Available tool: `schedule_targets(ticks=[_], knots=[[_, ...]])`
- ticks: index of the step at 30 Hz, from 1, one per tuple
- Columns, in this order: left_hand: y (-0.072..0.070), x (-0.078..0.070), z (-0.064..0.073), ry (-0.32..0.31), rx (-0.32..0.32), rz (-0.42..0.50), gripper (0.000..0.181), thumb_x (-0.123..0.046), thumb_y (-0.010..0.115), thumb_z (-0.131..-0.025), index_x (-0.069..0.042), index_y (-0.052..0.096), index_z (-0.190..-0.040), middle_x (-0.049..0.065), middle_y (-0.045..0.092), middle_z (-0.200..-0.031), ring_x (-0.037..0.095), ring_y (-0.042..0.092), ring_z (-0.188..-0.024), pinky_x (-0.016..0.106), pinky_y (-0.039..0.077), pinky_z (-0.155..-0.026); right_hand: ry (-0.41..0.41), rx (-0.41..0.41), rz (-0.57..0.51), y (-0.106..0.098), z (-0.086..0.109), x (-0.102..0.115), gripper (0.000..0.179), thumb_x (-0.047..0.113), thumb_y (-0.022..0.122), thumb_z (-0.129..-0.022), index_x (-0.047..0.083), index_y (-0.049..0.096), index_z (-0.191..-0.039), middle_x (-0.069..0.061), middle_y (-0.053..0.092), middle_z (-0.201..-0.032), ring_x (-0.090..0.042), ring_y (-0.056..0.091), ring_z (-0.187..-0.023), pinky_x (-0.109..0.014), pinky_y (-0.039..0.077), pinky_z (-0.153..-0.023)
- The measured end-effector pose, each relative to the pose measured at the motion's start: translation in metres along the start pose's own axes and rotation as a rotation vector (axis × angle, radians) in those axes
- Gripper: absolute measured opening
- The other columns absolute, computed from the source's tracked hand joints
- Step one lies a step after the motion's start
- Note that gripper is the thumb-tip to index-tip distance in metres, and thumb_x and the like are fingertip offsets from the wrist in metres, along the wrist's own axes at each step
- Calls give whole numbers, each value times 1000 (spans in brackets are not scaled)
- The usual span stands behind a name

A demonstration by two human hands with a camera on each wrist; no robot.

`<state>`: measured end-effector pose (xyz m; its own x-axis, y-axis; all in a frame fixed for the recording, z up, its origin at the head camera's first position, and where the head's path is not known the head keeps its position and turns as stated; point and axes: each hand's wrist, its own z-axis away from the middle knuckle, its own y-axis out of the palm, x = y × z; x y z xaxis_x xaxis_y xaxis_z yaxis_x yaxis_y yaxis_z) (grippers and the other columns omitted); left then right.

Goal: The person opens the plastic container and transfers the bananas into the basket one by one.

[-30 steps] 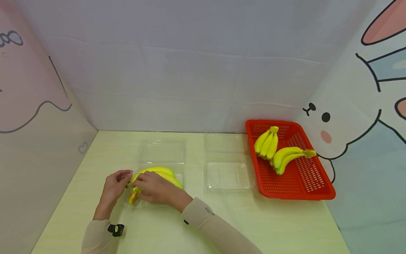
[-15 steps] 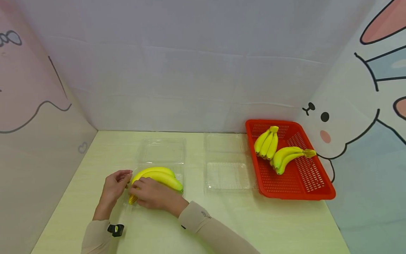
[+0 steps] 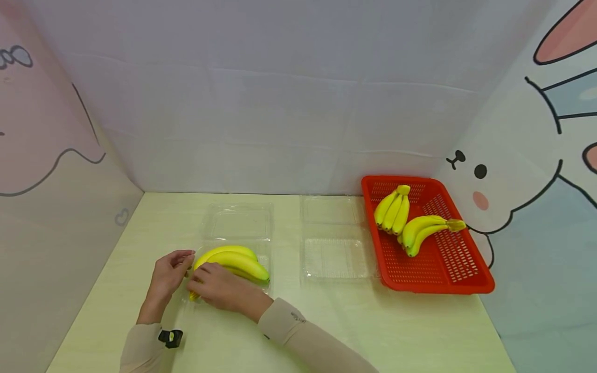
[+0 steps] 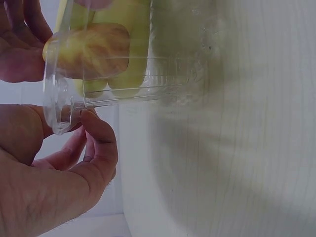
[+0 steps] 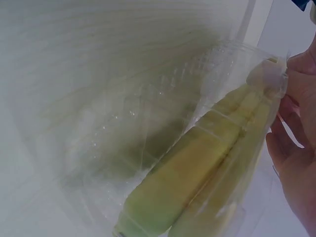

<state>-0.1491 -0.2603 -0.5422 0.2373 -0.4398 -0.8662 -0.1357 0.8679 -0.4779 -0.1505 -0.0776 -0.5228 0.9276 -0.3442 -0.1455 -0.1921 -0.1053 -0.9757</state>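
A bunch of yellow bananas (image 3: 242,263) with a brownish stem lies in the near half of an opened clear plastic clamshell box (image 3: 265,248). My right hand (image 3: 224,290) curls over the stem end. In the left wrist view its fingertips (image 4: 24,64) meet the stem (image 4: 98,52) through or beside the clear wall. My left hand (image 3: 165,275) is at the box's left edge. Its thumb and index finger pinch the rim, as the left wrist view shows. In the right wrist view the bananas (image 5: 182,173) appear through the box wall, running diagonally.
A second opened clear clamshell box (image 3: 336,259) lies to the right on the pale table (image 3: 280,331). Beyond it stands a red slatted basket (image 3: 434,282) holding two banana bunches, one upright bunch (image 3: 393,211) and one sideways bunch (image 3: 422,232). Cloth-covered walls (image 3: 280,114) enclose the table.
My right hand has slid slightly left and toward the body, down over the stem end, exposing more of the bananas. The left hand has stayed in place at the box's edge.
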Motion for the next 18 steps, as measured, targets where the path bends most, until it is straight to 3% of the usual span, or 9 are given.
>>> schedule_targets(ticks=[18], knots=[[1, 0, 0, -38, 11, 0, 37, -16, 58, -106, 10, 59, -132, 26, 64, -119, 8, 58, -81, 17, 51, -65, 34, -49, 89, 12, -4, 8, 25, 26, 50, -109, 28, 66, -129, 11, 61, -130, -12, 53, -125, -27, 35, -114]])
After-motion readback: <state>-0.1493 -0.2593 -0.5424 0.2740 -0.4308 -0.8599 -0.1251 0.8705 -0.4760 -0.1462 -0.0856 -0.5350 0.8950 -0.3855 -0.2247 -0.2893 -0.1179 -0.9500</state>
